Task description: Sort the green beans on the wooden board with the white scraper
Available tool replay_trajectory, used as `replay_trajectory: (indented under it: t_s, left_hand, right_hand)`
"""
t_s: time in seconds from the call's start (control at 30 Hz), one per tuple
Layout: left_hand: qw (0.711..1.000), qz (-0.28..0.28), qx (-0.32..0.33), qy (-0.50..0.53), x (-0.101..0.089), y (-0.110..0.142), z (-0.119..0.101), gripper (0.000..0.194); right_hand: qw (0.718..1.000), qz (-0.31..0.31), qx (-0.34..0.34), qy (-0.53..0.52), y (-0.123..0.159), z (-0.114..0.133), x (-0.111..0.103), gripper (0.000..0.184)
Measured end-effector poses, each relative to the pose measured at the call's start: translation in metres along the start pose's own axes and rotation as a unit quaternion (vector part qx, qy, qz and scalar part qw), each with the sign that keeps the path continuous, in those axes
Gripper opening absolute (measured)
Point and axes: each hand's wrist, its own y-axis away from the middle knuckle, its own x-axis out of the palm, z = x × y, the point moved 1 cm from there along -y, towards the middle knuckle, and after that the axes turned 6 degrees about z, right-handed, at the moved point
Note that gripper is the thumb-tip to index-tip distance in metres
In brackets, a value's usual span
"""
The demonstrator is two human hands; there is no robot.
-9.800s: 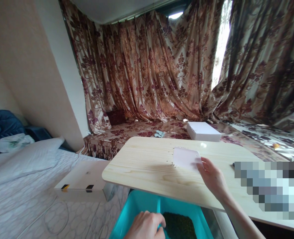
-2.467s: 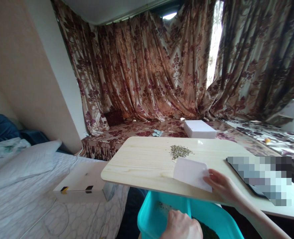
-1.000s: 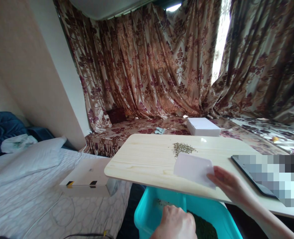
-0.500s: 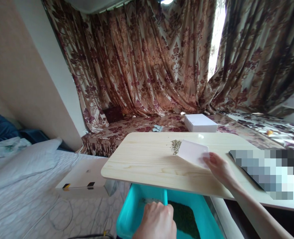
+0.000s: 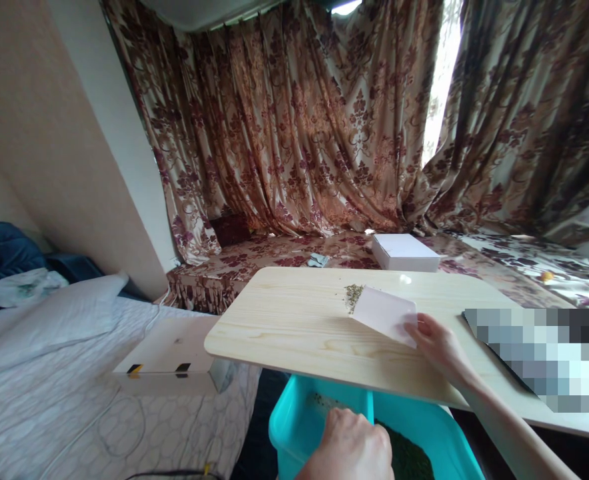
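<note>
My right hand (image 5: pixel 437 340) pinches the right end of a stiff white card (image 5: pixel 387 313). The card's left edge is tilted down by a small pile of dried greenish-brown bits (image 5: pixel 353 295) on the light wooden table (image 5: pixel 274 320). Lower down, my left hand (image 5: pixel 352 440) is closed in a fist at the divider of a turquoise two-part bin (image 5: pixel 287 417), below the table's front edge. Its fingertips are hidden. A dark green mass of fine bits (image 5: pixel 407 453) fills the bin's right compartment; a few specks lie in the left one.
A dark-edged, pixelated flat object (image 5: pixel 534 357) lies on the table's right side. Behind the table sit a white box (image 5: pixel 407 252) and a small folded cloth (image 5: pixel 318 260). A long white carton (image 5: pixel 169 353) and a cable (image 5: pixel 97 423) are on the bed at left.
My left hand and the turquoise bin have shifted right together under the table edge. The card in my right hand has moved only slightly beside the pile.
</note>
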Motion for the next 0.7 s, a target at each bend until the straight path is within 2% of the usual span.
replay_trajectory:
  t_s: [0.23, 0.37, 0.53, 0.6, 0.7]
  left_hand:
    - [0.999, -0.024, -0.005, 0.033, 0.007, -0.01, -0.002, 0.023]
    - [0.995, -0.066, 0.012, 0.078, 0.017, -0.024, 0.003, 0.017]
    - [0.994, -0.07, 0.014, 0.088, 0.026, -0.03, 0.007, 0.019]
    - [0.993, -0.068, 0.013, 0.094, 0.025, -0.028, 0.007, 0.02]
    - [0.993, -0.065, 0.017, 0.098, 0.023, -0.026, 0.007, 0.021]
  right_hand:
    - [0.998, 0.063, 0.001, -0.029, 0.018, 0.009, 0.002, 0.023]
    - [0.995, 0.097, -0.007, -0.031, 0.04, 0.012, 0.007, 0.032]
    - [0.985, 0.167, -0.024, -0.029, 0.065, 0.028, 0.014, 0.041]
    - [0.988, 0.148, -0.027, -0.038, 0.059, 0.032, 0.011, 0.041]
    - [0.995, 0.067, -0.026, -0.064, 0.036, 0.028, 0.003, 0.034]
